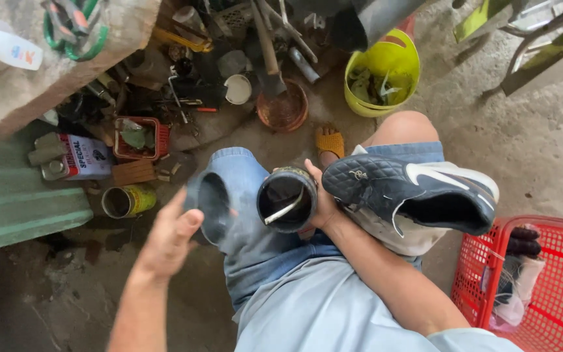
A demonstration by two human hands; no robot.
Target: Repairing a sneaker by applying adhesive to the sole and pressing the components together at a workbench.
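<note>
White-and-red box point(85, 156) left; yellow-labelled tin point(127, 201) below it

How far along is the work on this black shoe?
Done: the black shoe lies on the person's lap, and the dark can is open with a pale stick inside. In hand: the right hand has its grip around the can; the left hand is open and empty. Left: the stick is not lifted, nothing shows applied on the shoe, and other items wait in the red basket.
</note>
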